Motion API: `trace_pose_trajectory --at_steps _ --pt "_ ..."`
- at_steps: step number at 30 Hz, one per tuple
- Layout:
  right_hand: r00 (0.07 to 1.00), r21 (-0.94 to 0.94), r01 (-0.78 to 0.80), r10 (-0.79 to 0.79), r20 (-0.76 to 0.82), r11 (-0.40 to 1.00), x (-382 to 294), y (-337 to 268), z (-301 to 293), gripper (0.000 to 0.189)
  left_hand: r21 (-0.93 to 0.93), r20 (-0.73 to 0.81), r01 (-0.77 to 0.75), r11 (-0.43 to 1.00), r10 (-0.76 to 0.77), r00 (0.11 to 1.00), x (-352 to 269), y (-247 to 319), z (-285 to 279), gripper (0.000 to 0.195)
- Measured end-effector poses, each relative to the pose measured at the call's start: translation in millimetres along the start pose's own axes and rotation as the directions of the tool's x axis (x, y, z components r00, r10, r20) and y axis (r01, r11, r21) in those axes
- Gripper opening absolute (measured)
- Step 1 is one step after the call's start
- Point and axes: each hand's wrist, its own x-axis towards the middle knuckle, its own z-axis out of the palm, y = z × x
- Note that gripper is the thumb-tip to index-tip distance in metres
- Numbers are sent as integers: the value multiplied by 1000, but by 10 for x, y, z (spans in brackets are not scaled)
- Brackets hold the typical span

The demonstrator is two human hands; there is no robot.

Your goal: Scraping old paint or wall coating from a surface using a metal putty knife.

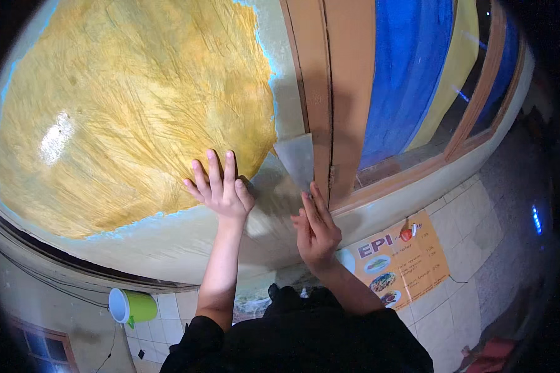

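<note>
My left hand (220, 189) rests on the lower edge of a glossy yellow painted patch (135, 102) on the wall, fingers spread and holding nothing. Light blue paint shows along the patch's ragged border. In my right hand (318, 233) is a putty knife (296, 158) with a wide, flat metal blade. Its handle is hidden by my fingers. The blade lies over the pale wall strip (287, 102) between the yellow patch and a brown wooden frame (317, 93), one corner near the patch's edge.
On the right, blue curtains (406, 74) hang behind a framed glass window. An orange printed banner (401, 261) bearing writing and food pictures lies below, over floor tiles (448, 307). A green bucket (140, 306) stands at lower left, near cables along the wall.
</note>
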Motion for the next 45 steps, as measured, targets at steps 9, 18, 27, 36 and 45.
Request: trace_pose_trajectory --at_steps 9,18,27,36,45 --pt "997 5 56 -56 -51 998 235 -152 -48 40 -11 -42 25 1000 -26 999 -39 0 9 51" --pt "982 -123 159 -169 -81 980 402 -199 -75 37 -21 -21 31 999 -31 999 -41 -11 12 51" --pt "975 -211 185 -206 -82 960 568 -350 -145 40 -25 -12 32 999 -32 999 -31 -13 -7 51" --pt "980 -199 179 -192 -47 964 727 -437 -155 46 3 1 28 1000 -28 1000 -27 -35 -24 51" --pt "962 -210 222 -249 -115 952 845 -442 -155 42 -16 6 38 999 -38 999 -19 -13 -21 49"
